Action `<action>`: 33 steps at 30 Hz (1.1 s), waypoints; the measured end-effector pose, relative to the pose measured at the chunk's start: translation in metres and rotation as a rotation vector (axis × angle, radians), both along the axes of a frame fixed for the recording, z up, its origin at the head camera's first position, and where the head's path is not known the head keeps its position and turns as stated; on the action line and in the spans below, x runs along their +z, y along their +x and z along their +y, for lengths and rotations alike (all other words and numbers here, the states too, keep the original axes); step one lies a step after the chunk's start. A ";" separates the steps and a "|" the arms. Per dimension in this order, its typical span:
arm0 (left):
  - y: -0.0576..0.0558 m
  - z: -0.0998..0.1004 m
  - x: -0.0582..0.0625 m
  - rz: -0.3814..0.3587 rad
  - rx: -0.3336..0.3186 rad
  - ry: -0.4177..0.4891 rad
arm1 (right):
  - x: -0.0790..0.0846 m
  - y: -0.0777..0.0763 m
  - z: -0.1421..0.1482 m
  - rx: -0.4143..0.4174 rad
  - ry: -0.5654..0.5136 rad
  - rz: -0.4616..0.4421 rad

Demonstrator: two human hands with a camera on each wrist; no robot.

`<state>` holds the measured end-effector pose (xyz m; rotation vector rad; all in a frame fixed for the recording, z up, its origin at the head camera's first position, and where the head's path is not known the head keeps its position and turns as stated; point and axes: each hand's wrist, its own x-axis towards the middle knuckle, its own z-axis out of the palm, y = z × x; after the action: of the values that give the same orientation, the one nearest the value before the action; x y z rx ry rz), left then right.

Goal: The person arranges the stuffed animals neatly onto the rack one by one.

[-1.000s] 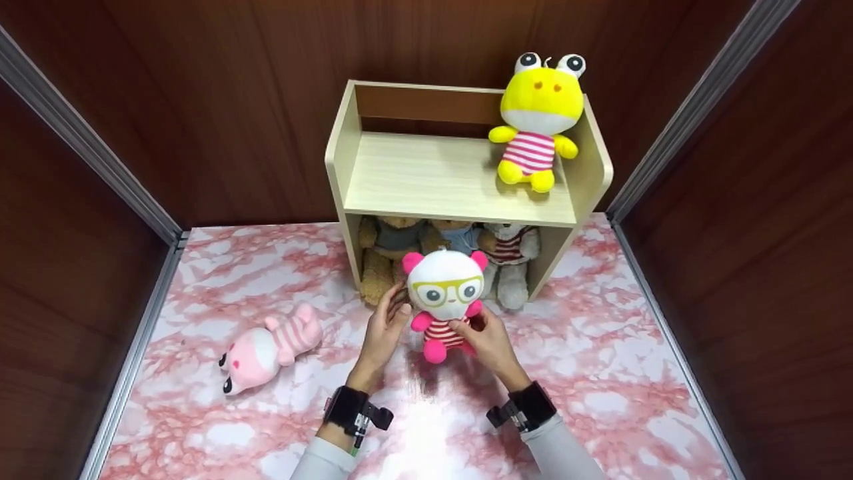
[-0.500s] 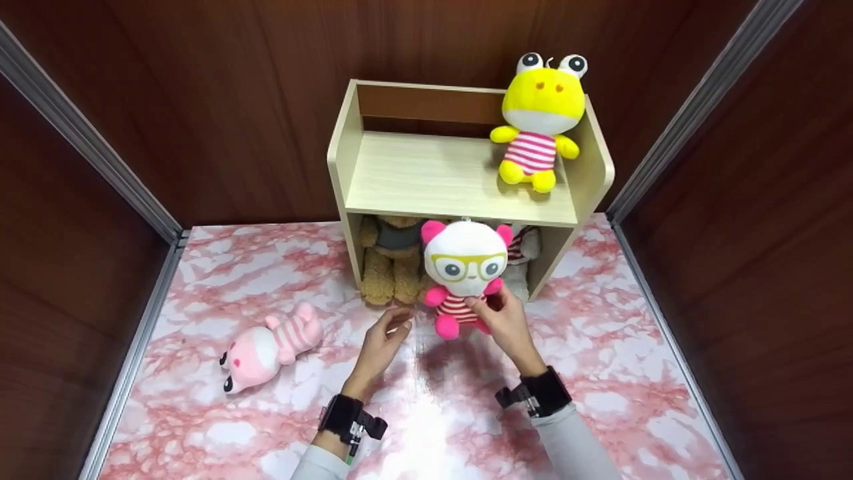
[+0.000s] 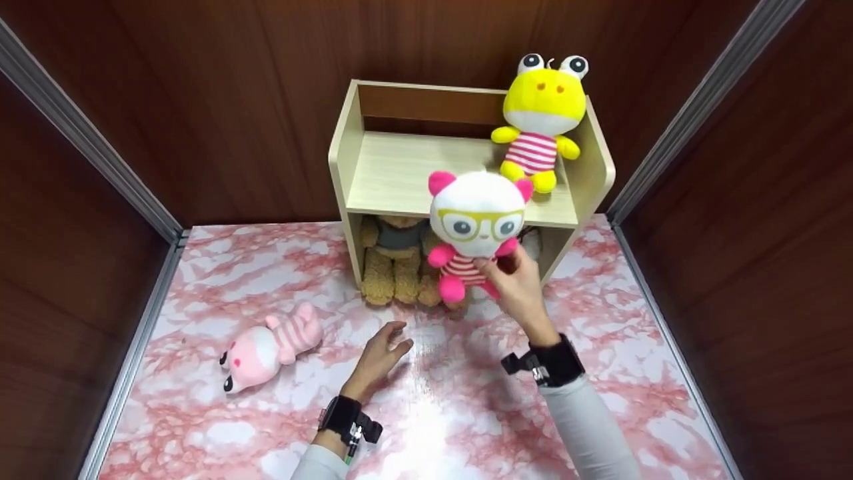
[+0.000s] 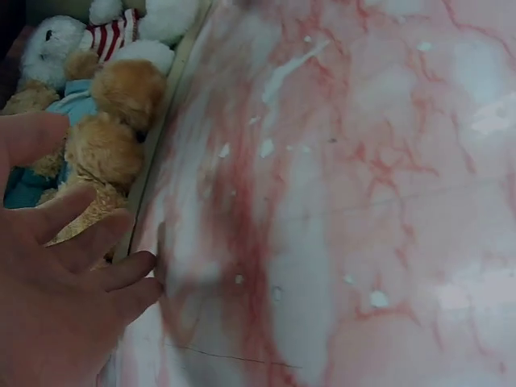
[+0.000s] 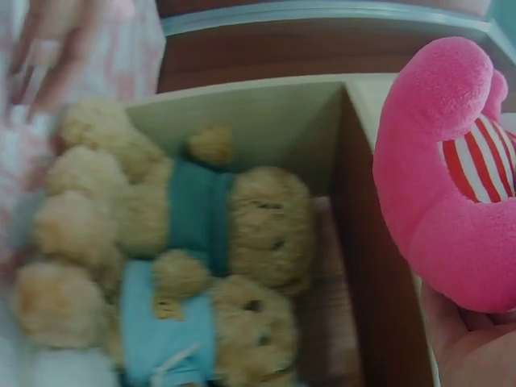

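Note:
My right hand (image 3: 519,288) grips a plush panda (image 3: 477,217) by its striped body, thumb in front. The panda has pink ears and limbs, yellow glasses and a red-striped suit, and is held upright before the shelf unit (image 3: 406,173). In the right wrist view its pink limbs (image 5: 435,185) fill the right side. My left hand (image 3: 381,357) is low over the floor with fingers spread, holding nothing; in the left wrist view its fingers (image 4: 97,242) overlap the bears' compartment. A yellow plush frog (image 3: 543,113) sits on the upper shelf at the right.
Teddy bears sit in the lower compartment, one in a grey-green top (image 3: 400,240), one in light blue (image 5: 165,314) and a white one in red stripes (image 4: 113,36). A pink plush frog (image 3: 270,350) lies on the marbled surface (image 3: 200,427) at left. Dark panels enclose the space.
My right hand has lifted the panda up and slightly right, from the floor area to the upper shelf's front edge. My left hand has come away from the panda and drawn back.

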<state>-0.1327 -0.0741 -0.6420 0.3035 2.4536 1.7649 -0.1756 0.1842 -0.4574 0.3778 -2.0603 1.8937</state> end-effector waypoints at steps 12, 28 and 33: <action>0.005 0.004 -0.008 0.024 -0.067 -0.176 | 0.055 -0.050 -0.009 -0.046 -0.012 0.045; 0.004 0.002 -0.010 0.051 -0.072 -0.196 | 0.088 -0.111 -0.032 -0.054 0.014 -0.034; 0.003 0.000 -0.011 0.069 -0.067 -0.204 | 0.089 -0.123 -0.038 -0.091 0.063 -0.065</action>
<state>-0.1294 -0.0745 -0.6527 0.4270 2.6105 1.4873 -0.2988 0.1458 -0.3683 0.2358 -2.1444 1.8142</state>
